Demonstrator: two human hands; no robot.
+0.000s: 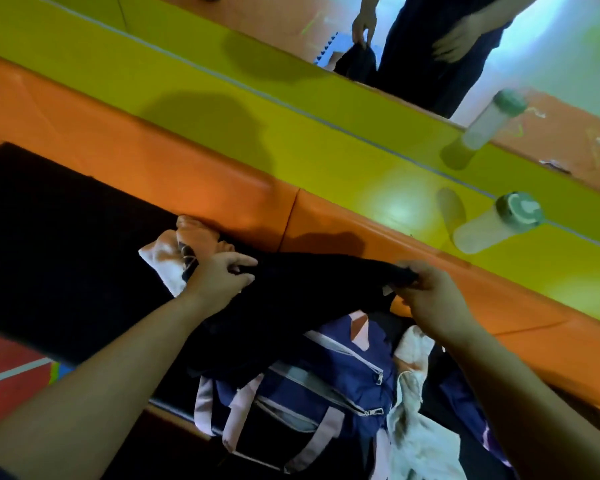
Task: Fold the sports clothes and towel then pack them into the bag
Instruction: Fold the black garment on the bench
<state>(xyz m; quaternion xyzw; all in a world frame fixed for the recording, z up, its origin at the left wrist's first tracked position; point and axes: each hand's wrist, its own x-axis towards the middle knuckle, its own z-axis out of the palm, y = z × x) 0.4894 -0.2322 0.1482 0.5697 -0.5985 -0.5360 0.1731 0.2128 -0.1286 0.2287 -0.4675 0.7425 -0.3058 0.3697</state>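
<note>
A black garment (309,289) is stretched between my two hands above the bag. My left hand (219,277) grips its left end; my right hand (426,294) pinches its right end. Below it lies the navy sports bag (329,375) with pink straps and open zips. A white towel (420,434) drapes over the bag's right side. A crumpled white and pink cloth (174,252) sits just left of my left hand on a black mat (59,237).
An orange padded bench (326,216) runs behind the bag, with a yellow-green band (291,126) beyond it. A pale bottle with a green lid (496,223) stands at the right in front of a mirror. The mirror shows a person in dark clothes (440,46).
</note>
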